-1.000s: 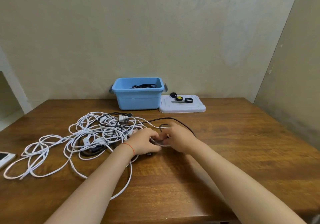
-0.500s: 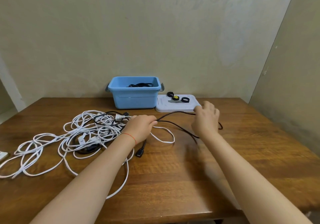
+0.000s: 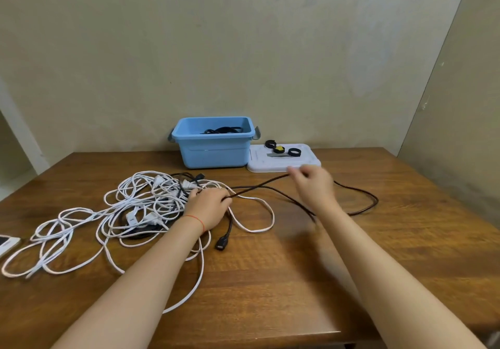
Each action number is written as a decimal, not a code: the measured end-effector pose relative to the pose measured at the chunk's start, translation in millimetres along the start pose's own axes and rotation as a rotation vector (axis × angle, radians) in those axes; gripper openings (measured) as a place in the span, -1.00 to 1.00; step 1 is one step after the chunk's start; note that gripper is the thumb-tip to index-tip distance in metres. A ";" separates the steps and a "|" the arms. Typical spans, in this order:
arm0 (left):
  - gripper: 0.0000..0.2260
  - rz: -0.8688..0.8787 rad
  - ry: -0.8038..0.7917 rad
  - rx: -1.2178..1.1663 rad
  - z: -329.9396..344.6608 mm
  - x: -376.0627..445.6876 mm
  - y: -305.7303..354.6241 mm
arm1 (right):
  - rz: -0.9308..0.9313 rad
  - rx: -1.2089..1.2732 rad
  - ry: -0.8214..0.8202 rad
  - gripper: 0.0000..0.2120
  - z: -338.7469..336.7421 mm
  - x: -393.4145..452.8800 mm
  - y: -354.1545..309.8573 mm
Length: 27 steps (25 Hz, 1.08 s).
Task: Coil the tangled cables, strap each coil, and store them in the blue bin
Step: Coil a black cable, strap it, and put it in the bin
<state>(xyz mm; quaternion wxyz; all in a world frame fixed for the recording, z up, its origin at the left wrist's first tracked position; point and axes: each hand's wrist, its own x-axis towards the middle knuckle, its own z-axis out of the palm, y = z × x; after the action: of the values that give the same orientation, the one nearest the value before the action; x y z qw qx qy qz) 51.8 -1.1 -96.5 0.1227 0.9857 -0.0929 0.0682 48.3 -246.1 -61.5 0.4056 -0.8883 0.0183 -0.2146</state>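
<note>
Now the left hand (image 3: 209, 208) rests at the right edge of the tangle of white cables (image 3: 130, 208) on the wooden table (image 3: 297, 281). Its fingers are curled around the black cable (image 3: 259, 185), and the black connector end (image 3: 221, 243) of this cable lies on the table just below the hand. The right hand (image 3: 313, 186) is raised a little in front of the white lid (image 3: 284, 162) and is blurred; its fingers seem to pinch the same black cable, which runs straight between the two hands. Behind the right hand the cable makes a wide loop on the table to the right. The blue bin (image 3: 215, 148) stands at the wall, touching the white lid, and a dark coil (image 3: 221, 130) is already inside it. Some black straps (image 3: 281, 150) lie on the lid. A phone (image 3: 6, 243) shows at the left edge.
</note>
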 end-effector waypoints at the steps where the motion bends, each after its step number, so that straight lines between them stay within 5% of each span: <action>1: -0.75 -0.016 -0.014 -0.006 -1.4 1.9 -1.4 | 0.061 -0.052 0.141 -0.59 -8.5 5.4 8.5; 4: -0.75 0.002 0.010 0.090 -4.4 7.3 4.9 | 0.112 -0.470 0.268 -0.76 -14.1 9.7 19.8; 7: -0.73 0.053 0.152 0.237 -10.6 7.0 20.1 | -0.155 -0.720 -0.012 -0.67 6.6 -3.5 -1.4; 10: -0.74 0.090 0.273 0.350 -19.3 1.6 33.5 | -0.305 -0.314 -0.296 -0.61 46.5 -25.8 -36.2; 13: -0.75 0.115 0.209 0.341 -17.5 -3.6 32.3 | -0.174 0.013 -0.441 -0.68 75.1 -38.2 -52.5; 17: -0.73 -0.001 0.176 0.286 -9.5 -6.0 4.7 | -0.124 -0.038 -0.297 -0.79 63.6 -26.2 -42.4; 23: -0.71 -0.192 0.181 0.220 -14.4 0.6 -10.2 | 0.352 -0.150 0.224 -0.72 4.1 20.7 23.1; 27: -0.68 -0.133 0.228 0.285 -10.4 3.9 -1.6 | 0.138 -0.467 0.083 -0.75 22.0 8.8 11.2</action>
<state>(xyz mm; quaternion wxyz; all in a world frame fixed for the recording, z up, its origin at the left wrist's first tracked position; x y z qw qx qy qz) 54.7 2.3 -86.2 -0.0044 0.9830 -0.0026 0.1835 66.5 -239.7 -79.2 0.2020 -0.9451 0.1445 -0.2126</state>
